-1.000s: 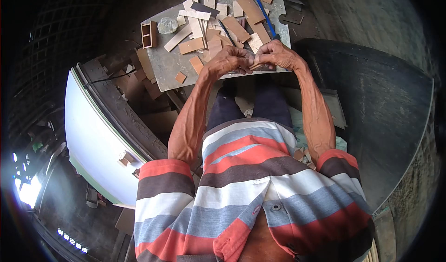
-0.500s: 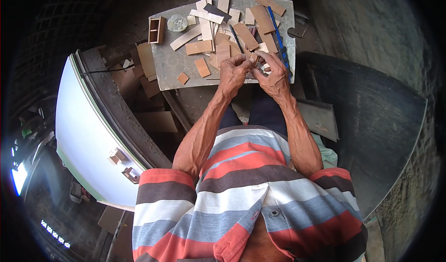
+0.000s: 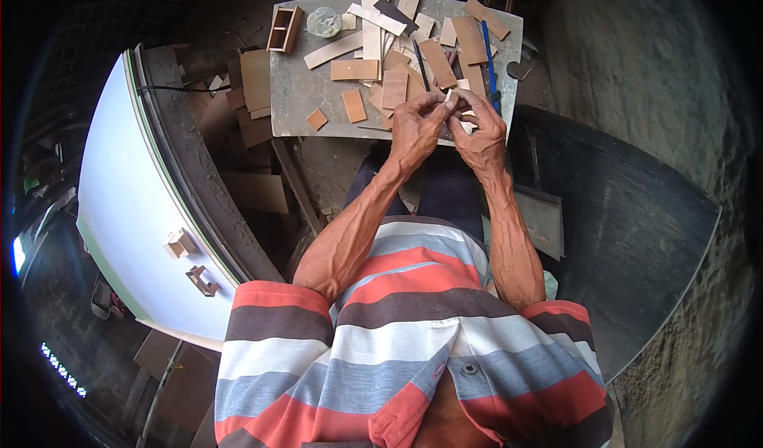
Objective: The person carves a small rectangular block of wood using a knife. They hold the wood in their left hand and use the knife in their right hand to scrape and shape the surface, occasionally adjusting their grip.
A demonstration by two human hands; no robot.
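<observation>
Over the near edge of a small grey worktable (image 3: pixel 294 106), both my hands pinch one small pale wooden piece (image 3: pixel 452 98) between their fingertips. My left hand (image 3: pixel 417 128) holds it with thumb and forefinger from the left. My right hand (image 3: pixel 481 134) grips it from the right with its fingers curled, and part of the piece is hidden by the fingers. Close beyond the hands lie thin wooden strips, among them a reddish one (image 3: pixel 394 89). A thin black tool (image 3: pixel 420 65) and a long blue tool (image 3: pixel 488 54) lie there too.
An open two-compartment wooden box (image 3: pixel 275 38) and a round clear container (image 3: pixel 323 23) stand at the table's far left. A small square tile (image 3: pixel 317 119) lies nearer. On the left, a white surface (image 3: pixel 127 186) bears two small wooden assemblies. A dark panel (image 3: pixel 620 201) stands at right.
The view has shifted, so the table sits a little further right and up. My hands keep hold of the small wooden piece, which shows more between the fingertips, and my right fingers look more curled.
</observation>
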